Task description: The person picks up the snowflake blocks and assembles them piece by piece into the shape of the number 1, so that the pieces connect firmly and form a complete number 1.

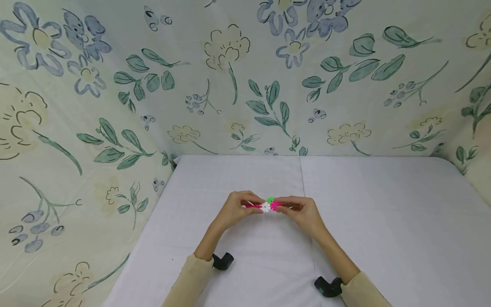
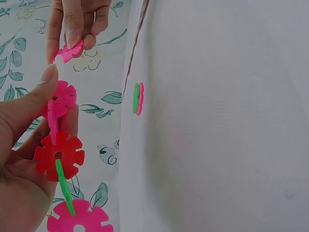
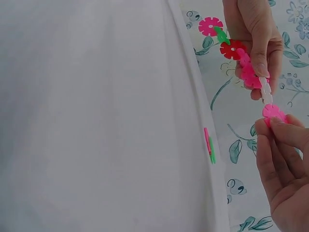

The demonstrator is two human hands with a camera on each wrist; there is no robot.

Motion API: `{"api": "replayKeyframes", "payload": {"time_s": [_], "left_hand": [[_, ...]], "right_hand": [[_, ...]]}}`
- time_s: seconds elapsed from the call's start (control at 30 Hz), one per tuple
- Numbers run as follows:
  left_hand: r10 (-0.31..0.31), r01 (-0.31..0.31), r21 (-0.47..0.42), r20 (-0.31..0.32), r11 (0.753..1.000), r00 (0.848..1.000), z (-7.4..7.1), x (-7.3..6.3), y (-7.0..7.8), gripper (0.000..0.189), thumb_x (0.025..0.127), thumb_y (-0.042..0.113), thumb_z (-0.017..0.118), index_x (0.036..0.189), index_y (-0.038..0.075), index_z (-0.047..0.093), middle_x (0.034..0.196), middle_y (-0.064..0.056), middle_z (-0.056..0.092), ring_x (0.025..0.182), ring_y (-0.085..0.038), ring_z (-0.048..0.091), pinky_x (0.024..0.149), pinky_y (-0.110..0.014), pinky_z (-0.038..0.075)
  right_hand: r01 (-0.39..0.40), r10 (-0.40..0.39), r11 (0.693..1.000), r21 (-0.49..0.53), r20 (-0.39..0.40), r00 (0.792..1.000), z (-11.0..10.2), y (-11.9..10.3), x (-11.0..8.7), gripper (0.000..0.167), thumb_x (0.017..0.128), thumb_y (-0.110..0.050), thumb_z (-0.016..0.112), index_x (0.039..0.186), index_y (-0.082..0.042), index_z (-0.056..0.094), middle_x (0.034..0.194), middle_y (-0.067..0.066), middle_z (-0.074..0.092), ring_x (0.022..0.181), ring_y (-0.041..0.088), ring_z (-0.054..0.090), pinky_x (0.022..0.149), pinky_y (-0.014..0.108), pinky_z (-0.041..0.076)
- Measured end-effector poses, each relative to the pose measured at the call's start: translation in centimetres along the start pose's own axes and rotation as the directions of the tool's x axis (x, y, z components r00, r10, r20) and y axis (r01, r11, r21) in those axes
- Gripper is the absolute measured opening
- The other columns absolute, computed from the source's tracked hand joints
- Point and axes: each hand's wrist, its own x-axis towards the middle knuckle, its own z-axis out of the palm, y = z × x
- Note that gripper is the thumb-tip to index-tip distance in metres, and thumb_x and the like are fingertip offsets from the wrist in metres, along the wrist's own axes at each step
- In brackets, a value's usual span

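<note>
Head view puts both hands above a white tablecloth. The left hand pinches a chain of notched discs beside its white disc; the right hand pinches a pink disc, touching the white one. Wrist views show the chain's pink, red and green pieces, plus a pink-and-green pair lying near the cloth's edge.

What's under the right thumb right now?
A pink notched disc, pinched by the right hand; its rim shows past the thumb, with a white disc beside it. The part beneath the thumb is covered, so I can't see it.
</note>
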Motion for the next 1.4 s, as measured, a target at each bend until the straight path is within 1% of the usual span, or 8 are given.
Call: {"api": "replayKeyframes", "payload": {"time_s": [0.27, 0.47, 0.7, 0.83, 0.97, 1.1, 1.27, 1.4], "left_hand": [[0.012, -0.012, 0.012, 0.004, 1.000, 1.000, 0.01, 0.02, -0.10, 0.024, 0.083, 0.010, 0.086, 0.107, 0.012, 0.083, 0.103, -0.003, 0.078, 0.090, -0.012, 0.066, 0.072, -0.024, 0.058], [0.014, -0.014, 0.004, 0.033, 1.000, 0.999, -0.01, 0.05, 0.04, 0.027, 0.082, 0.009, 0.087, 0.108, 0.011, 0.082, 0.104, -0.002, 0.077, 0.088, -0.013, 0.067, 0.073, -0.028, 0.060], [0.027, -0.026, -0.012, 0.036, 1.000, 0.999, 0.08, 0.05, 0.38, 0.027, 0.082, 0.008, 0.087, 0.108, 0.006, 0.082, 0.104, -0.008, 0.076, 0.077, -0.014, 0.067, 0.063, -0.021, 0.056], [0.028, -0.028, -0.004, 0.042, 1.000, 0.999, -0.02, -0.04, 0.42, 0.026, 0.083, 0.008, 0.086, 0.108, 0.007, 0.082, 0.104, -0.007, 0.076, 0.079, -0.013, 0.067, 0.065, -0.021, 0.057], [0.028, -0.028, -0.014, 0.040, 1.000, 0.999, -0.09, -0.06, 0.35, 0.026, 0.083, 0.008, 0.086, 0.108, 0.005, 0.081, 0.105, -0.008, 0.077, 0.081, -0.011, 0.067, 0.067, -0.021, 0.058], [0.035, -0.035, -0.026, 0.035, 0.999, 0.999, -0.10, -0.01, 0.45, 0.026, 0.082, 0.007, 0.086, 0.107, 0.003, 0.081, 0.103, -0.009, 0.077, 0.080, -0.011, 0.067, 0.066, -0.021, 0.057], [0.052, -0.051, -0.025, 0.037, 0.998, 0.998, -0.06, 0.04, 0.74, 0.025, 0.080, 0.007, 0.088, 0.105, 0.006, 0.083, 0.099, -0.009, 0.076, 0.077, -0.011, 0.065, 0.063, -0.020, 0.054], [0.057, -0.057, -0.011, 0.040, 0.998, 0.998, -0.14, 0.05, 0.71, 0.025, 0.080, 0.008, 0.088, 0.105, 0.007, 0.083, 0.098, -0.009, 0.076, 0.077, -0.011, 0.064, 0.063, -0.021, 0.054]], "right_hand": [[0.043, -0.042, 0.999, -0.025, 0.007, 0.999, 0.12, 0.00, 0.12, 0.026, 0.088, -0.011, 0.082, 0.114, -0.010, 0.081, 0.110, 0.009, 0.080, 0.095, 0.009, 0.073, 0.080, 0.022, 0.060], [0.061, -0.061, 0.998, 0.006, -0.004, 0.998, 0.17, -0.06, -0.02, 0.025, 0.088, -0.007, 0.081, 0.112, -0.009, 0.081, 0.106, 0.010, 0.080, 0.093, 0.008, 0.073, 0.079, 0.022, 0.061], [0.111, -0.110, 0.993, -0.036, 0.004, 0.994, 0.15, -0.12, 0.03, 0.021, 0.088, -0.007, 0.081, 0.108, -0.013, 0.083, 0.101, 0.004, 0.081, 0.093, 0.006, 0.073, 0.081, 0.023, 0.061], [0.134, -0.134, 0.990, -0.035, 0.006, 0.991, 0.27, 0.08, 0.12, 0.021, 0.088, -0.006, 0.081, 0.108, -0.010, 0.082, 0.099, 0.007, 0.081, 0.091, 0.007, 0.073, 0.080, 0.022, 0.061], [0.136, -0.136, 0.991, -0.014, -0.002, 0.991, 0.35, 0.07, 0.08, 0.022, 0.087, -0.004, 0.081, 0.108, -0.009, 0.082, 0.098, 0.008, 0.081, 0.090, 0.008, 0.073, 0.081, 0.022, 0.061], [0.162, -0.162, 0.987, 0.005, -0.008, 0.987, 0.44, -0.10, 0.05, 0.022, 0.086, -0.001, 0.080, 0.108, -0.006, 0.082, 0.096, 0.010, 0.080, 0.088, 0.007, 0.073, 0.081, 0.021, 0.061], [0.218, -0.218, 0.976, 0.019, -0.003, 0.976, 0.64, -0.19, 0.09, 0.021, 0.086, 0.004, 0.079, 0.106, -0.001, 0.081, 0.091, 0.014, 0.079, 0.084, 0.008, 0.073, 0.077, 0.021, 0.061], [0.222, -0.222, 0.975, 0.019, -0.004, 0.975, 0.77, -0.17, 0.13, 0.021, 0.086, 0.005, 0.079, 0.105, -0.001, 0.081, 0.091, 0.014, 0.079, 0.083, 0.008, 0.072, 0.076, 0.021, 0.061]]}}
